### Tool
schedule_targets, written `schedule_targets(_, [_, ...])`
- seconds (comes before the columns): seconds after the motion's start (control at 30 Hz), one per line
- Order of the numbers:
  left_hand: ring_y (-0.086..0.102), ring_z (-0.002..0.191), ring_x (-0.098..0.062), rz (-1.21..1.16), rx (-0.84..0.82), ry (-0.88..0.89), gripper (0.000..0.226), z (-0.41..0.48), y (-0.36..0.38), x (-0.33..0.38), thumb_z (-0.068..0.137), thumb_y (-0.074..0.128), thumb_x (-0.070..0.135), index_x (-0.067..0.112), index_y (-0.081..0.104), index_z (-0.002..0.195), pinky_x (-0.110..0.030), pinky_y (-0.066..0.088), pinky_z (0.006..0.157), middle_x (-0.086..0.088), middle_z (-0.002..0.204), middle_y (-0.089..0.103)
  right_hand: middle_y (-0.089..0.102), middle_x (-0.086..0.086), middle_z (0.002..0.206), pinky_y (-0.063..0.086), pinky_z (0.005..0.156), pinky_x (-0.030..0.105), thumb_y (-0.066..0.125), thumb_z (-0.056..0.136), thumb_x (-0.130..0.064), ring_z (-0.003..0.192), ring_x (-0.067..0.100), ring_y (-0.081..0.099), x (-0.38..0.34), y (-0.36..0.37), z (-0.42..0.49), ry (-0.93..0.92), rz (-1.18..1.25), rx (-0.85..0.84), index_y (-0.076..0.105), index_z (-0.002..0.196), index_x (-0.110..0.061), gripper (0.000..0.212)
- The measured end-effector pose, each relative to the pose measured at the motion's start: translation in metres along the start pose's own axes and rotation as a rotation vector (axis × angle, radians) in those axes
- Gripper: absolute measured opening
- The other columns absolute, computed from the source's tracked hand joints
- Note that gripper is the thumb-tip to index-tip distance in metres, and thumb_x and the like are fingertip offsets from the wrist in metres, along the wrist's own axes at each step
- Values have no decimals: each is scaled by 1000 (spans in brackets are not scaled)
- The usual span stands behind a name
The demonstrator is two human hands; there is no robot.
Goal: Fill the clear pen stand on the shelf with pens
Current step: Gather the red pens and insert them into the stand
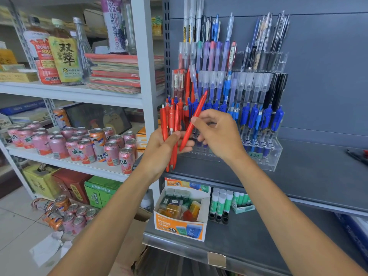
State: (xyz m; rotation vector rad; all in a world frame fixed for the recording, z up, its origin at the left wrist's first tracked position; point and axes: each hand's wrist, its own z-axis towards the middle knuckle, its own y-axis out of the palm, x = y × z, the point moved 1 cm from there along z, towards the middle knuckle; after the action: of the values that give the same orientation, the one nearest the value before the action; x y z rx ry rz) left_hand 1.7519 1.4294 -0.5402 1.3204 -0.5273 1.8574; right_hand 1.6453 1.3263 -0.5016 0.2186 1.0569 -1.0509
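While tight in the right grip [217,134], red pen [199,108] before stand [276,154]; left grip [161,150] around red bundle [171,118].

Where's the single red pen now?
The pen is mid-frame, pinched by the right hand, tilted beside the bundle in the left hand, before the pen stand.

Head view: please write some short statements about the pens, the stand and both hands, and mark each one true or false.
1. The left-hand grip holds a bundle of red plastic pens. True.
2. The right-hand grip pinches a single blue pen. False: it pinches a slim red pen.
3. The clear tiered acrylic pen stand stands on the dark grey metal shelf. True.
4. The stand's front row at the right holds green pens. False: blue click pens stand there.
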Motion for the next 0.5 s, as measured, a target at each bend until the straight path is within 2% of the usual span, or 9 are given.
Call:
schedule_targets(0.2, [72, 85, -25, -7, 119, 30, 21, 4, -8, 1, 102, 40, 6, 0, 55, 116, -34, 59, 76, -15, 95, 70, 68, -2, 74, 58, 66, 27, 62, 96, -22, 63, 7, 67, -6, -9, 12, -50, -9, 162, 67, 88, -16, 11])
schedule_targets(0.3, [69, 75, -17, -35, 150, 9, 20, 6, -11, -1, 102, 41, 5, 3, 57, 112, -30, 59, 71, -12, 90, 70, 69, -6, 76, 59, 75, 34, 62, 95, -23, 71, 9, 69, -6, -9, 19, -94, -128, 212, 67, 89, -17, 11])
schedule_targets(0.5, [65, 68, -15, -54, 159, 13, 18, 7, -12, 2, 102, 41, 5, 10, 58, 104, -29, 58, 68, -10, 87, 69, 67, -4, 67, 58, 74, 36, 60, 97, -22, 66, 15, 67, -4, -4, 25, -131, -335, 192, 68, 87, -10, 17])
